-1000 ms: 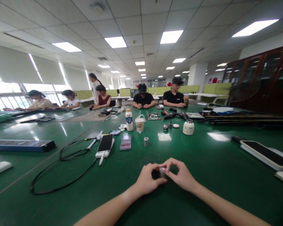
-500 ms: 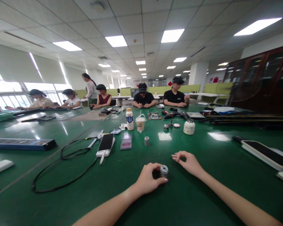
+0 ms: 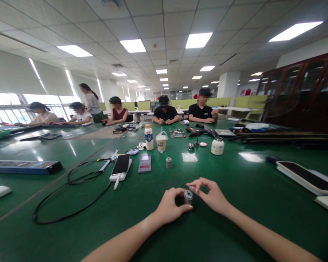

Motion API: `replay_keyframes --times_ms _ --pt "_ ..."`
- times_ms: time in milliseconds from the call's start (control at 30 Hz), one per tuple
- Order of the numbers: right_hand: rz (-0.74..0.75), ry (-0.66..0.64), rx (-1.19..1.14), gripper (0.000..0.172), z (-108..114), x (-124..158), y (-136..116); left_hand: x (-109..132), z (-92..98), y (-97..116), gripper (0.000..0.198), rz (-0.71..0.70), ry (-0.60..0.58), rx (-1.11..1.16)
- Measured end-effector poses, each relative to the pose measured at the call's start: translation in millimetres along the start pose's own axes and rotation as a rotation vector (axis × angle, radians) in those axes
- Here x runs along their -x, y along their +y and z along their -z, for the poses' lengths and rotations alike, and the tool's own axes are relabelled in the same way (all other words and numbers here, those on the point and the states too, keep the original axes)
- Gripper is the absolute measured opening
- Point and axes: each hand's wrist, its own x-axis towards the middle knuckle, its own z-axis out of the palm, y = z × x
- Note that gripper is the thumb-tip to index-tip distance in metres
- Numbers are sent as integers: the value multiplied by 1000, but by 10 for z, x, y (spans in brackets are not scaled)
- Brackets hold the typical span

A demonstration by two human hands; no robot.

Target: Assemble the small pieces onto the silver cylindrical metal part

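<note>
Grips metal cylinder (image 3: 188, 197) upright at near side of table (image 3: 139, 198) with left hand (image 3: 170, 206). Pinches with right hand (image 3: 212, 195) beside its top; cannot tell on what. Leaves second cylinder (image 3: 168, 163) untouched beyond; cannot gauge completion.

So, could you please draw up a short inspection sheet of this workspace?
Surface: glossy green tabletop with bright reflections.
Workpieces: metal cylinder upright in the left hand; second cylinder standing farther off.
Clutter: phone, bottle, lidded cup, jar, among others.
Hands: left hand gripping the metal cylinder's side; right hand by its top, contact unclear.
Cables: black cable looped on the tabletop at left.
Surroundings: seated people and one standing person beyond; ceiling lights on.
</note>
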Motion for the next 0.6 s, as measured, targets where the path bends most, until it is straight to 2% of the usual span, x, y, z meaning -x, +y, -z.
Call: replay_keyframes --times_ms 67,167,300,500,600 --pt "54 -66 28 21 -88 47 -84 -9 -6 -10 45 -12 3 -11" --pt "93 -61 58 22 -137 84 -112 -13 -7 -8 44 -42 1 -3" --pt "75 -10 21 23 -123 78 -80 -6 -9 -4 42 -62 -3 0" --pt "21 -5 -65 27 -126 78 -43 -54 13 5 39 -96 -25 32" --pt "14 5 -54 21 -133 94 -38 59 49 90 47 -103 30 -39"
